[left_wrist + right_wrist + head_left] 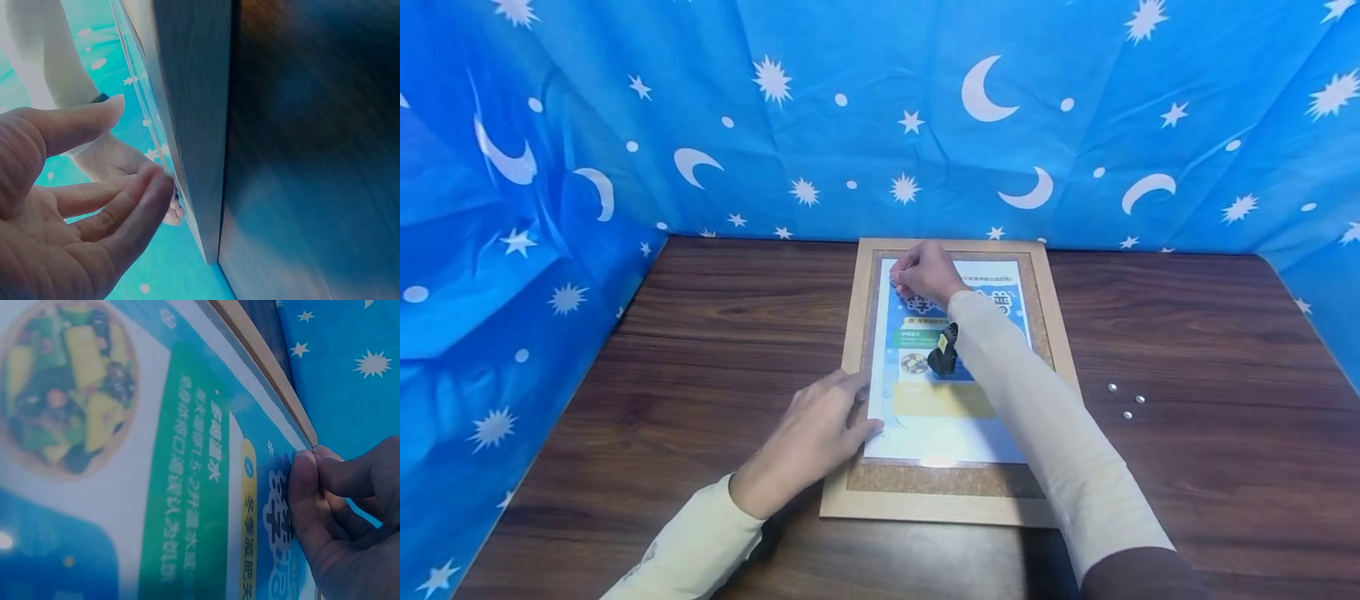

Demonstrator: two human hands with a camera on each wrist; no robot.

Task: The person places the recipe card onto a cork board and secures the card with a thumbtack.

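Observation:
A wood-framed corkboard (925, 506) lies on the table with a printed poster (943, 402) on it, under a clear sheet. At the poster's upper left corner my right hand (931, 273) pinches a tiny thumbtack between thumb and forefinger. The right wrist view shows those fingers (306, 487) right at the sheet's edge, with most of the tack hidden. My left hand (823, 425) rests at the board's left side, its thumb over the poster's lower left edge. In the left wrist view its fingers (140, 212) are loosely bent beside the wooden frame (194, 112), holding nothing.
Three silver tacks (1127, 415) lie on the dark wooden table (1210, 467) to the board's right. A blue cloth (880, 125) with white moons and stars hangs behind and at the sides. A black wrist camera (943, 354) sits under my right forearm, over the poster.

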